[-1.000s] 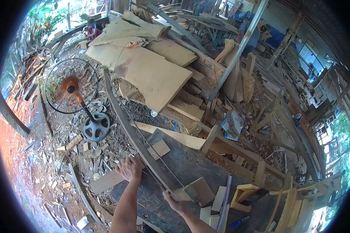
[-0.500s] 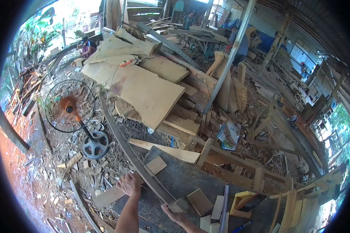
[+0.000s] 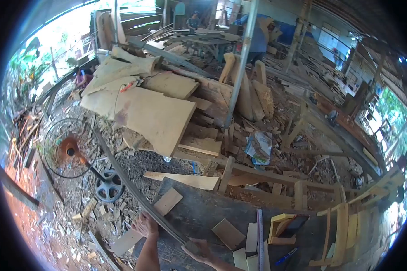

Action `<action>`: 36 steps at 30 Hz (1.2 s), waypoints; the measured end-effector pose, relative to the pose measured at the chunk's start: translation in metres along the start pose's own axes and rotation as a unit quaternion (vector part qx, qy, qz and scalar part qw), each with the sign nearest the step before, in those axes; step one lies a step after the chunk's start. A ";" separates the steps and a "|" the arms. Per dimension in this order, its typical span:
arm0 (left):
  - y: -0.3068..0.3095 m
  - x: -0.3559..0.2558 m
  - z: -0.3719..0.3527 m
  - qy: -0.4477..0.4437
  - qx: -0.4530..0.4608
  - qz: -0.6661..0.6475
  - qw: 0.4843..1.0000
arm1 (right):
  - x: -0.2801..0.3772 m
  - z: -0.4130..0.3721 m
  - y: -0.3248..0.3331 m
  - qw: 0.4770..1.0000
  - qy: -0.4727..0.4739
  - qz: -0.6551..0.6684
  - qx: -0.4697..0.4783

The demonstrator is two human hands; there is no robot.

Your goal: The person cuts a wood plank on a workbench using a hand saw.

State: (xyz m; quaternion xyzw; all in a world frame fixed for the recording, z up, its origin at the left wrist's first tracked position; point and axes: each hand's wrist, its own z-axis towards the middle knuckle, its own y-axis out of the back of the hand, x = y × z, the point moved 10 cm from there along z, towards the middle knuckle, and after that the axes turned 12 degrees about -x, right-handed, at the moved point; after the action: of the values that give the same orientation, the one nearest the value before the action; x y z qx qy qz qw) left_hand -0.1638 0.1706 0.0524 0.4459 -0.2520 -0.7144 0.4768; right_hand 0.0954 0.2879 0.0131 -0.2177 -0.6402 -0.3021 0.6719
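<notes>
A long, slightly curved wooden strip runs from the ground near the fan to the dark work surface. My left hand is closed on the strip's edge partway along, over a flat board lying crosswise beneath. My right hand grips the strip's near end, where its cut end face shows. Right of that hand lie a small rectangular board, several pale wood pieces and a long measuring stick. Beyond them sit a yellow wooden holder with a dark-screened phone and a blue pen.
A standing fan with a black base stands on the littered ground at left. Large slabs are stacked ahead, beside a slanting metal pole. A wooden frame stands at right. Other people are visible farther back.
The strip has shifted left across the flat board, toward my left hand, which now meets it. My right hand has moved left and down with the strip's end. The whole view has shifted slightly.
</notes>
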 end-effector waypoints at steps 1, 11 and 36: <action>-0.002 0.001 0.000 -0.001 -0.003 -0.003 1.000 | 0.006 -0.009 0.007 1.000 0.002 0.003 -0.011; -0.082 0.054 -0.012 -0.082 -0.037 0.038 0.995 | 0.052 0.020 -0.004 0.994 0.089 0.009 -0.057; -0.061 0.044 -0.009 -0.068 0.007 0.082 0.994 | 0.087 -0.019 0.037 0.985 0.131 0.065 -0.095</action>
State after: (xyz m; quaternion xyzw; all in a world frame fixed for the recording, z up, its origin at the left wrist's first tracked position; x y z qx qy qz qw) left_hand -0.1901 0.1566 -0.0175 0.3776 -0.3242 -0.6999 0.5123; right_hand 0.1343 0.2908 0.1008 -0.2800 -0.4995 -0.3428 0.7447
